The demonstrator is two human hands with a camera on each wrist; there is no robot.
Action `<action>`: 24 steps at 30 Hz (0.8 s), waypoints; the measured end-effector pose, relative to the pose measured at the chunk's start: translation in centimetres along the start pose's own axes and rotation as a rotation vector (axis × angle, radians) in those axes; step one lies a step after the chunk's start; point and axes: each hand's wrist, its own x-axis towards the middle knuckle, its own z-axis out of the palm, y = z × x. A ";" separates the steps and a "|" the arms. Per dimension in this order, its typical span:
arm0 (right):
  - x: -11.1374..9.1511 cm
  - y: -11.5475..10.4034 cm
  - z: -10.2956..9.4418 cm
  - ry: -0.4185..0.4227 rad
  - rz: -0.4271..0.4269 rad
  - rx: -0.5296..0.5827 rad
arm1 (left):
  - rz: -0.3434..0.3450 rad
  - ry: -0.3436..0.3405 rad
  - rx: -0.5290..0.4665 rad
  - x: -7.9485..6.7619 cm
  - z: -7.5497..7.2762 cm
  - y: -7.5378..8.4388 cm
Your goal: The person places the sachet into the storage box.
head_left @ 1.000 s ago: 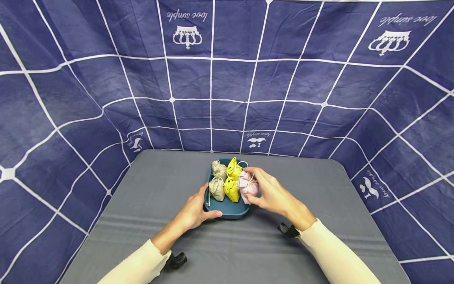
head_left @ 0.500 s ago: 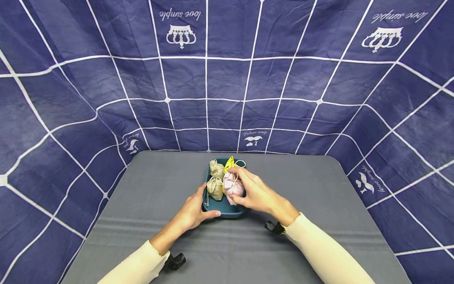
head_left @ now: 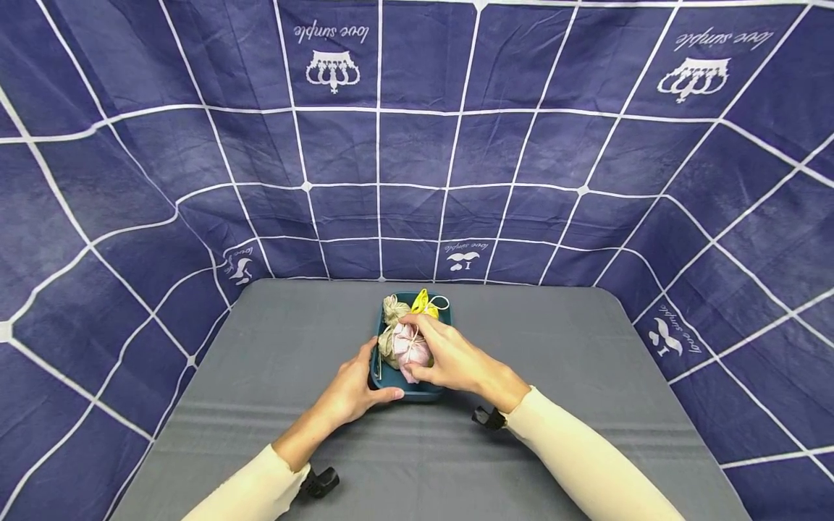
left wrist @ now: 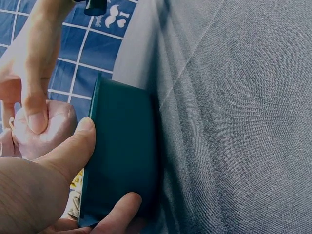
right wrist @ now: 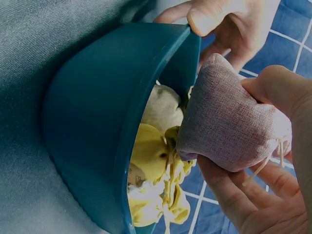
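Observation:
My right hand [head_left: 456, 362] holds a pink drawstring pouch [head_left: 412, 347] between thumb and fingers, raised over a teal plastic bin [head_left: 425, 396]. In the right wrist view the pink pouch [right wrist: 226, 117] is tilted just outside the bin's rim, its tie cord hanging near the fingers. My left hand [head_left: 352, 383] grips the bin's near left corner, thumb at the front rim and fingers along the left side. Inside the bin lie beige pouches [head_left: 394, 310] and yellow pouches [right wrist: 147, 153]; from the head, the pink pouch and right hand partly hide them.
The bin stands on a grey cloth-covered table [head_left: 274, 347]. Blue curtains [head_left: 417, 152] with white grid lines rise at the back and both sides. A black wrist device [head_left: 319, 481] sits below each forearm.
My right hand has carried the pink pouch leftward across the bin, from over its right side to in front of the near beige pouch. The left hand keeps its grip on the corner.

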 end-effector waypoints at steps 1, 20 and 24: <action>0.1 -0.1 0.1 -0.001 -0.003 0.002 | 0.003 0.001 -0.003 0.0 0.0 0.0; 0.6 -0.5 1.3 -0.042 -0.021 -0.006 | 0.008 0.021 0.003 0.3 0.3 -0.1; 0.6 -0.5 1.5 -0.044 -0.022 -0.005 | 0.003 0.023 0.009 0.2 0.3 -0.2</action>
